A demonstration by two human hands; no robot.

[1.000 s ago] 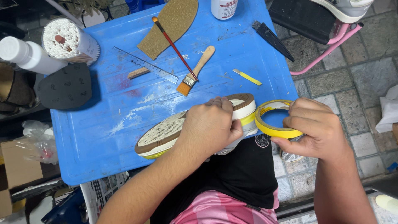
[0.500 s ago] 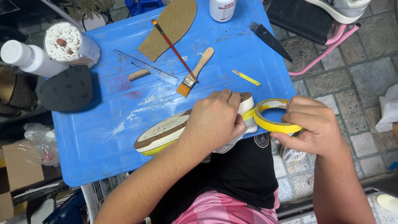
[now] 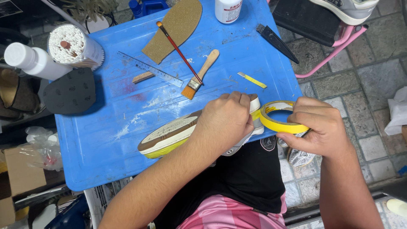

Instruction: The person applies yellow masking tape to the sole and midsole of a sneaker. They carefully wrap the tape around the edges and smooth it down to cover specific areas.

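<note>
The left hand (image 3: 227, 123) is gripping a shoe (image 3: 169, 135) on the scuffed blue table (image 3: 106, 140). The right hand (image 3: 318, 127) is pinching a yellow tape roll (image 3: 280, 123) in its fingers. Grey stone paving is lying beside the table.

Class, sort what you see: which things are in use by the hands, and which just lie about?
In use: shoe under left hand; yellow tape roll in right hand.
Lying about: brush, ruler, insole, white bottle, tape strip.

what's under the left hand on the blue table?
The left hand covers the toe end of an upturned white-soled shoe with yellow tape along its edge, lying on the blue plastic table. The covered part is hidden.
</note>
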